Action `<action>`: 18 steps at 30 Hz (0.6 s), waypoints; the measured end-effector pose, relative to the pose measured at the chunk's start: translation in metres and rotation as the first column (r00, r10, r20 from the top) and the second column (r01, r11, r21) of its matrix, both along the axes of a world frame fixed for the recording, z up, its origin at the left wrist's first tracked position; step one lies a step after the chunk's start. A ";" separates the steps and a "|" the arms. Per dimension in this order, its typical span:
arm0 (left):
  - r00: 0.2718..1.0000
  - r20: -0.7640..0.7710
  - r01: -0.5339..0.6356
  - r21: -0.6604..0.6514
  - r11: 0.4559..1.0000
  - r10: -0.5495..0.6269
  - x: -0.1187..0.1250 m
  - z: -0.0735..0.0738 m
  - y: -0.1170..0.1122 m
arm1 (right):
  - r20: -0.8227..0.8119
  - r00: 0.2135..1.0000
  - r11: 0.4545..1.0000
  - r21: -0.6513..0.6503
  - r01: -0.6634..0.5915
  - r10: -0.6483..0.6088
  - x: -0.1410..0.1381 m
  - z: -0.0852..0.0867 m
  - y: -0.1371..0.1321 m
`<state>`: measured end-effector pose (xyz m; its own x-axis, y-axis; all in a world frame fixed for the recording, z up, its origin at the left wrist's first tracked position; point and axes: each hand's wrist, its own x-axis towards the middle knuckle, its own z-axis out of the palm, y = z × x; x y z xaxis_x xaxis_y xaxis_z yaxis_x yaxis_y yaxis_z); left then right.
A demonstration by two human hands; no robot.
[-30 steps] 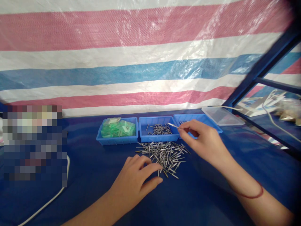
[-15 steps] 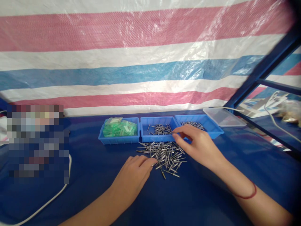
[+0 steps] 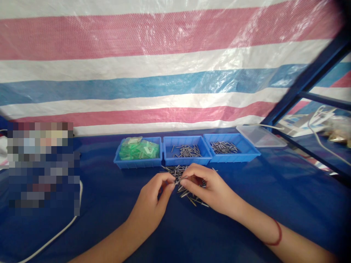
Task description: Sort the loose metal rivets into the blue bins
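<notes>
A loose heap of small metal pins (image 3: 175,170) lies on the blue tabletop just in front of three blue trays. My left hand (image 3: 152,202) and my right hand (image 3: 210,188) meet over the heap, fingertips pinched together on one thin metal pin (image 3: 179,179) between them. The left tray (image 3: 138,151) holds green plastic pieces. More metal pins lie in the middle tray (image 3: 187,150) and the right tray (image 3: 229,147). A red string circles my right wrist.
A clear plastic lid (image 3: 259,136) lies right of the trays. A white cable (image 3: 59,230) runs along the table at lower left beside a blurred-out area. A striped tarp hangs behind. A dark blue frame (image 3: 304,82) stands at the right.
My right hand has drawn back from the middle tray to the heap. My left hand has lifted off the table, and both now pinch a pin together.
</notes>
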<state>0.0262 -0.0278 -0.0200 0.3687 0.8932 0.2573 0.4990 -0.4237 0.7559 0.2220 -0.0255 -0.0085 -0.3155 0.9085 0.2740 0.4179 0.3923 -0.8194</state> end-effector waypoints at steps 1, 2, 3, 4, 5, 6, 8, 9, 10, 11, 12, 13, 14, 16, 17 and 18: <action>1.000 0.006 -0.002 -0.004 1.000 0.002 0.000 0.000 0.000 | -0.018 1.000 1.000 -0.014 0.007 -0.007 0.000 -0.001 -0.001; 1.000 0.012 -0.002 -0.007 1.000 0.002 0.000 0.000 0.000 | -0.032 0.999 1.000 -0.026 0.014 -0.015 -0.001 -0.001 -0.001; 1.000 0.017 -0.001 -0.008 1.000 0.002 0.000 0.000 0.001 | -0.041 0.999 0.999 -0.036 0.019 -0.020 -0.001 -0.002 -0.001; 1.000 0.021 0.000 -0.011 1.000 0.000 0.000 0.000 0.001 | -0.048 0.999 0.999 -0.043 0.021 -0.023 -0.001 -0.002 -0.002; 1.000 0.026 0.000 -0.014 1.000 0.000 0.000 0.000 0.001 | -0.053 0.998 0.999 -0.048 0.020 -0.023 -0.001 -0.002 -0.002; 1.000 0.030 0.000 -0.018 1.000 0.001 0.000 -0.001 0.001 | -0.056 0.998 0.999 -0.050 0.016 -0.019 -0.001 -0.002 -0.002; 1.000 0.031 -0.005 -0.030 1.000 0.006 0.001 -0.001 0.001 | -0.060 0.998 0.999 -0.050 0.009 -0.012 -0.002 -0.001 -0.003; 1.000 0.028 -0.010 -0.030 1.000 0.011 0.001 -0.001 0.001 | -0.062 0.998 0.999 -0.049 0.007 -0.010 -0.002 0.000 -0.003; 1.000 0.019 -0.013 -0.025 1.000 0.014 0.001 -0.001 0.001 | -0.064 0.998 0.999 -0.046 0.006 -0.009 -0.002 0.000 -0.003; 1.000 0.005 -0.008 -0.016 1.000 0.008 0.001 -0.001 0.002 | -0.066 0.998 0.999 -0.042 0.005 -0.008 -0.003 0.001 -0.004; 1.000 -0.014 0.007 -0.006 1.000 -0.007 0.001 -0.001 0.002 | -0.067 0.998 0.999 -0.036 0.005 -0.007 -0.003 0.001 -0.004; 0.999 -0.031 0.032 0.003 0.999 -0.032 0.001 -0.001 0.003 | -0.068 0.998 1.000 -0.030 0.003 -0.005 -0.003 0.001 -0.004; 0.997 -0.043 0.060 0.007 0.998 -0.060 0.001 0.000 0.003 | -0.068 0.998 1.000 -0.022 0.000 -0.002 -0.002 0.001 -0.004; 0.994 -0.046 0.098 0.001 0.995 -0.098 0.001 0.000 0.004 | -0.060 0.998 1.000 -0.007 -0.001 0.001 -0.001 0.001 -0.004; 0.994 -0.039 0.098 -0.001 0.995 -0.098 0.001 0.001 0.004 | -0.049 0.999 1.000 0.000 0.000 0.000 -0.001 0.001 -0.003; 0.996 -0.031 0.087 -0.003 0.996 -0.087 0.001 0.001 0.004 | -0.033 0.999 1.000 0.006 -0.001 0.001 0.000 0.000 -0.003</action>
<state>0.0274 -0.0242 -0.0189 0.4529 0.8577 0.2435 0.4833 -0.4657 0.7413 0.2221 -0.0283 -0.0080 -0.3074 0.9063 0.2899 0.3904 0.3980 -0.8302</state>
